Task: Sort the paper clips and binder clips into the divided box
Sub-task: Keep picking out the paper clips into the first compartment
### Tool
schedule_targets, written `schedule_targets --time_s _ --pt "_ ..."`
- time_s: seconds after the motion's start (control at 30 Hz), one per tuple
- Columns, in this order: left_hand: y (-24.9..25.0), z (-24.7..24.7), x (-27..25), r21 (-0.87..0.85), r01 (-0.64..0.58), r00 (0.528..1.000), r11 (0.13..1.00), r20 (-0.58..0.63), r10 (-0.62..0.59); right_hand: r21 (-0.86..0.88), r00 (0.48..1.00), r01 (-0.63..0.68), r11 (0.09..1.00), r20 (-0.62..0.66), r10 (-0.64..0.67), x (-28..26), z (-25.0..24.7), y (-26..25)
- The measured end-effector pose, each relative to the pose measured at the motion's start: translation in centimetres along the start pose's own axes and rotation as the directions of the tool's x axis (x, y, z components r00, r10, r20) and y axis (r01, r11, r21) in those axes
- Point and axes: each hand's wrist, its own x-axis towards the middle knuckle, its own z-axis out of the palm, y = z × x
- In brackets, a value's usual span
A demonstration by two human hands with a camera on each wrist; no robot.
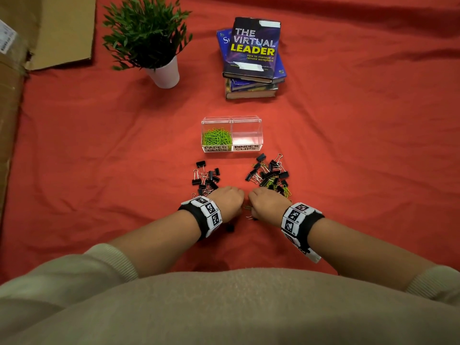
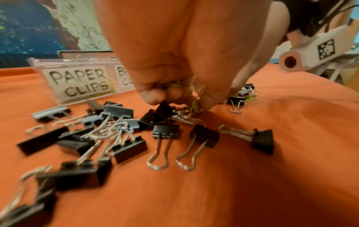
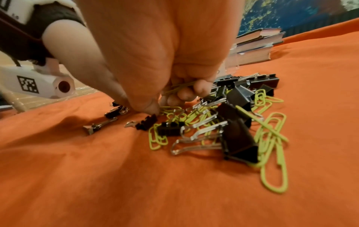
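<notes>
Lying in two heaps on the red cloth (image 1: 99, 158), the clips sat just in front of the box (image 1: 231, 120): a left heap of black binder clips (image 1: 206, 176) and a right heap (image 1: 270, 174) where binder clips were mixed with green paper clips (image 3: 272, 138). The left cell, labelled for paper clips, already held a green pile (image 1: 217, 139); the binder cell (image 1: 246, 139) looked empty, so the sorting seemed to run colour first, with green picked out and black left for later.

Both hands worked low at the near edge of the heaps, close together. The left hand (image 1: 229, 197) had its fingers (image 2: 155, 96) curled in, with green wire showing inside the curl and at the thumb tip, probably a few paper clips gathered in the palm so fewer trips were needed. The right hand (image 1: 267, 200) did likewise, fingers (image 3: 202, 87) folded round thin wire while the thumb pressed down by the heap.

From the head view only two fists showed, their contents hidden. The wrist views gave the wire inside each curl, though blur left the count unclear. The head view alone showed the cells' contents, plus a plant (image 1: 149, 33), books (image 1: 252, 53) and cardboard (image 1: 49, 28) well behind
</notes>
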Motion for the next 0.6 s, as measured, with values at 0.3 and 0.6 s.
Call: schedule_targets --time_s 0.3,0.6 --pt "-2.5 -2.0 -0.2 -0.591 0.21 0.964 0.779 -0.005 -0.264 0.3 0.994 -0.108 0.948 0.051 0.097 0.2 -1.7 0.6" --pt "-7.4 -9.1 2.6 -0.672 0.215 0.866 0.708 -0.203 -0.456 0.87 0.936 -0.196 0.452 0.028 0.352 1.3 -7.7 3.5"
